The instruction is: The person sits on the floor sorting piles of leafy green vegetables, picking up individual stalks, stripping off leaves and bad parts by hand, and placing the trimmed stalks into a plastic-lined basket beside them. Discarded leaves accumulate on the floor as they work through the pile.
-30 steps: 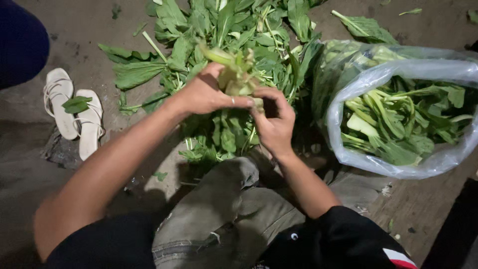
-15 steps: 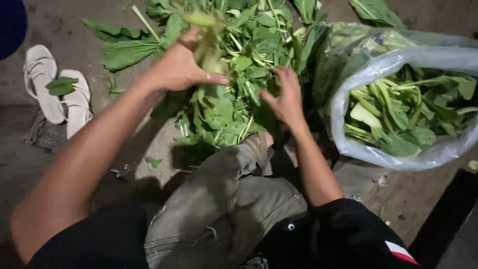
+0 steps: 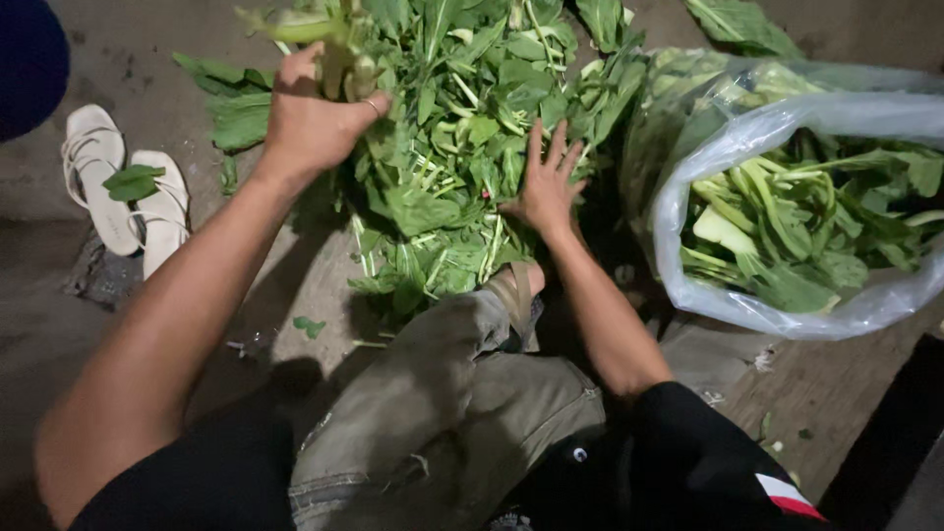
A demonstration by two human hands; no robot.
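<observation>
Between sandals (image 3: 123,192) and crinkly plastic bag (image 3: 777,197), left hand (image 3: 313,118) grips pale stalks (image 3: 339,54); right hand (image 3: 546,182) presses splayed fingers (image 3: 536,143) into leafy pile (image 3: 462,128).

The left hand (image 3: 313,118) was raised at eleven o'clock, fingers clenched; the right hand (image 3: 546,187) lay flat, fingers spread, at one o'clock.

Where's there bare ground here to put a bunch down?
Bare ground lies between the white sandals and the loose pile of greens, below the left hand gripping a bunch of stalks. It is crowded where the right hand rests on the pile beside the plastic bag.
</observation>
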